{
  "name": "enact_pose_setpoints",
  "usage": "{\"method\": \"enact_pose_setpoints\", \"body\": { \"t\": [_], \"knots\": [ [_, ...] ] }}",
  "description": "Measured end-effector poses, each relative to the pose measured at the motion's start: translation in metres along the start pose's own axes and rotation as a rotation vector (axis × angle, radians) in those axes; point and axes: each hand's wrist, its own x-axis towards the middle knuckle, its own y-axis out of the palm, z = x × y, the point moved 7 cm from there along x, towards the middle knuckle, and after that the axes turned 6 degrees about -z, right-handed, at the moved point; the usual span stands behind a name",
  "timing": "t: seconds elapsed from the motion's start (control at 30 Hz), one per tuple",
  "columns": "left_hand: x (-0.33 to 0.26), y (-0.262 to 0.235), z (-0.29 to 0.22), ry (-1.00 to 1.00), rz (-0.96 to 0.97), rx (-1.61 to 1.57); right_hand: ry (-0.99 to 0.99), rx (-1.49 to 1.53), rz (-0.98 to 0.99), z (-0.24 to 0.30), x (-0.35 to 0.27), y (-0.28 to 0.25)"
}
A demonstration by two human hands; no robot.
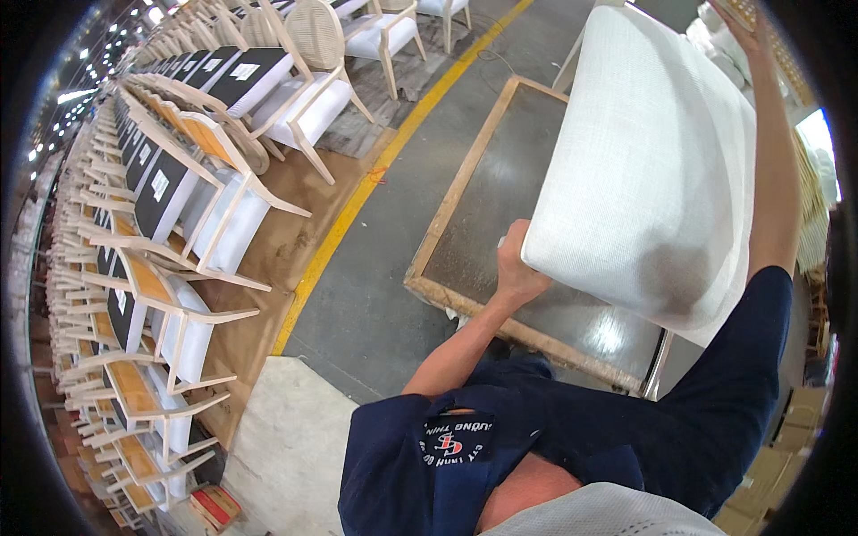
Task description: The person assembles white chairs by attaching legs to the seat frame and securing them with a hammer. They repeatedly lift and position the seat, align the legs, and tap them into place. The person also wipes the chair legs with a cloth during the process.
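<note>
A large white upholstered chair seat [643, 170] is tilted in front of me on the right. My left hand [521, 265] is closed at its near left corner, the fingers partly hidden by the edge. High at the upper right, my right hand [744, 22] is closed on a wooden frame with woven cane [791, 62], which looks like the chair's back; the picture's rim cuts part of it off. Below the seat lies a wood-framed platform [465, 179] with a dark, shiny top.
Rows of pale wooden chairs [192, 214] with white seats fill the left side, several bearing black panels. A yellow floor line [357, 201] runs beside them. A pale sheet [290, 447] and a red box [214, 507] lie at the lower left. Cardboard boxes [795, 429] stand at right.
</note>
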Motion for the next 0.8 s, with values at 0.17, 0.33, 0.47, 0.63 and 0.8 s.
{"method": "enact_pose_setpoints", "body": {
  "t": [0.17,0.33,0.47,0.63,0.8],
  "knots": [
    [0.052,0.011,0.014,-0.039,-0.158,-0.015,0.136,0.107,0.015,-0.105,0.073,-0.015],
    [0.081,0.054,0.005,-0.079,-0.100,0.125,0.289,0.087,0.147,-0.141,0.125,-0.097],
    [0.079,0.059,0.021,-0.182,-0.069,0.220,0.830,-0.416,0.426,-0.190,0.128,-0.154],
    [0.083,0.062,0.010,-0.165,0.002,0.223,-0.170,-1.481,0.773,-0.014,-0.079,-0.246],
    [0.076,0.071,0.016,-0.035,-0.100,0.178,0.063,-0.748,-0.236,0.033,-0.296,-0.422]
  ]
}}
